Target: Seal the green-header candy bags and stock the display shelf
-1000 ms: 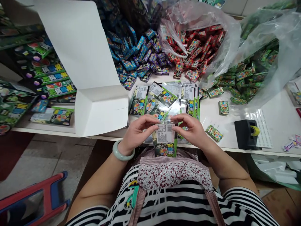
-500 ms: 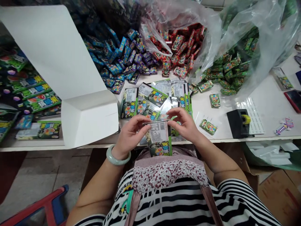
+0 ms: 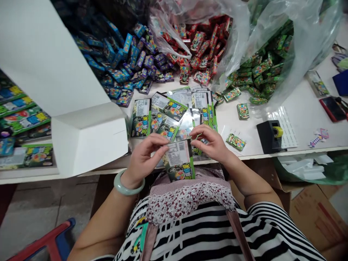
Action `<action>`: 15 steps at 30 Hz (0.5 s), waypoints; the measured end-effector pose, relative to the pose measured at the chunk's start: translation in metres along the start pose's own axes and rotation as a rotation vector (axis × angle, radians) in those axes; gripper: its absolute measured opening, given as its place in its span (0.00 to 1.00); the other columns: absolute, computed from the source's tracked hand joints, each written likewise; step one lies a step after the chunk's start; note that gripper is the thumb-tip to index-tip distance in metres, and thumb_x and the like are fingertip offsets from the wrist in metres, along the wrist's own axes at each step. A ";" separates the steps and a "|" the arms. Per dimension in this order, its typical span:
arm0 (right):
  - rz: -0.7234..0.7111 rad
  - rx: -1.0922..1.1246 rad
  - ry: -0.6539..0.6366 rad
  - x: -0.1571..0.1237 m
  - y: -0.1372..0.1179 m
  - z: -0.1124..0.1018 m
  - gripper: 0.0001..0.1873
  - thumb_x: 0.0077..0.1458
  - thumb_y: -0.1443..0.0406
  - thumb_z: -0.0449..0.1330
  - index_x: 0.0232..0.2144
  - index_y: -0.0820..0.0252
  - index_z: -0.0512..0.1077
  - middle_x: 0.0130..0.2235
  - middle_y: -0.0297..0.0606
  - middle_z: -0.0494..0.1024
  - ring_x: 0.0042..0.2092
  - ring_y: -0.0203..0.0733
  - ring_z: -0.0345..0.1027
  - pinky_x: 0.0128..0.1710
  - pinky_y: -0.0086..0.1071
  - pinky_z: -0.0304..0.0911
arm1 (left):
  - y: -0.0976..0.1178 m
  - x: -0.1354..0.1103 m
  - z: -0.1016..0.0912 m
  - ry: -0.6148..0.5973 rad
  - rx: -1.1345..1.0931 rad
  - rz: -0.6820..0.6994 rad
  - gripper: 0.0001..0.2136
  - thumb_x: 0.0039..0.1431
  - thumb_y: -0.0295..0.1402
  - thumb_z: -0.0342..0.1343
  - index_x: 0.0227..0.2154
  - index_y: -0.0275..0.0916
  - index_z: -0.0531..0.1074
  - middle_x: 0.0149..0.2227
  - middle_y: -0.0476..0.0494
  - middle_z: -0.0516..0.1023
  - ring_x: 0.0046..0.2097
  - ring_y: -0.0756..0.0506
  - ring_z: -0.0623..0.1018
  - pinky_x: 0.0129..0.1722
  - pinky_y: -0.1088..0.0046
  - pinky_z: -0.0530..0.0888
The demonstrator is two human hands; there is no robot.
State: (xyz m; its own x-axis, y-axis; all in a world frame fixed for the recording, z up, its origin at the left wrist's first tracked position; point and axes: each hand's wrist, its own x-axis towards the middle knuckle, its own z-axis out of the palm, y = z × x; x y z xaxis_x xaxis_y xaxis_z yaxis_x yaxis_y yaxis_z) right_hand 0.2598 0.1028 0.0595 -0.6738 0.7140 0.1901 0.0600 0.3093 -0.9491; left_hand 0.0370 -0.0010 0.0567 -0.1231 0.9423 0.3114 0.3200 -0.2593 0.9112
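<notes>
My left hand and my right hand both pinch the top edge of a clear packet with a barcode label and green printed bottom, held upright at the table's front edge above my lap. A jade bangle sits on my left wrist. Just behind my hands lies a fan of similar flat green packets on the white table. One small green box lies just right of my right hand.
An open white carton stands at the left. Piles of small blue boxes, red boxes and green boxes, partly in plastic bags, line the back. A black tape dispenser sits at the right. Cardboard boxes stand below.
My hands and the packet stayed together at the table edge while my head turned, shifting the scene left. My fingers closed in on the packet's top edge.
</notes>
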 end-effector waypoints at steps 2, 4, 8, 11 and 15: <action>0.056 -0.022 0.048 -0.006 0.009 -0.018 0.09 0.58 0.58 0.61 0.39 0.55 0.73 0.43 0.37 0.77 0.41 0.36 0.71 0.40 0.33 0.68 | -0.005 -0.001 -0.001 0.052 -0.025 -0.023 0.05 0.57 0.33 0.64 0.36 0.43 0.75 0.35 0.47 0.78 0.39 0.48 0.78 0.37 0.71 0.78; 0.148 -0.098 0.212 -0.018 0.026 -0.048 0.11 0.57 0.57 0.60 0.38 0.56 0.73 0.41 0.37 0.77 0.41 0.38 0.71 0.41 0.34 0.68 | -0.012 -0.001 -0.001 0.096 -0.049 -0.054 0.05 0.56 0.31 0.65 0.35 0.44 0.76 0.35 0.48 0.79 0.39 0.48 0.79 0.38 0.70 0.78; 0.417 -0.448 0.621 -0.055 0.072 -0.123 0.10 0.57 0.61 0.57 0.38 0.59 0.74 0.39 0.38 0.77 0.37 0.39 0.69 0.42 0.36 0.66 | -0.029 0.005 0.002 0.167 -0.067 -0.156 0.09 0.49 0.31 0.69 0.32 0.46 0.76 0.35 0.52 0.82 0.39 0.45 0.80 0.37 0.67 0.79; 0.626 -0.712 0.551 -0.076 0.096 -0.153 0.10 0.57 0.64 0.57 0.39 0.61 0.76 0.42 0.43 0.77 0.38 0.41 0.69 0.47 0.39 0.64 | -0.033 0.016 0.010 0.307 -0.046 -0.170 0.10 0.44 0.31 0.72 0.28 0.44 0.76 0.31 0.52 0.82 0.36 0.46 0.80 0.36 0.67 0.79; 0.767 -0.750 0.427 -0.076 0.110 -0.149 0.11 0.56 0.64 0.59 0.40 0.61 0.77 0.45 0.45 0.75 0.41 0.45 0.69 0.50 0.40 0.63 | -0.026 0.027 0.021 0.448 0.024 -0.120 0.10 0.42 0.31 0.72 0.27 0.44 0.77 0.29 0.52 0.81 0.32 0.47 0.79 0.33 0.67 0.78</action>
State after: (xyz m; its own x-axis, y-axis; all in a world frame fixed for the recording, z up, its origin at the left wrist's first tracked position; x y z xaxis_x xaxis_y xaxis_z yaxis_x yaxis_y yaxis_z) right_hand 0.4277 0.1764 -0.0220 0.0245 0.9857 -0.1667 0.8646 -0.1046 -0.4915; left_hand 0.0451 0.0353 0.0358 -0.5524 0.7798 0.2946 0.2993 -0.1443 0.9432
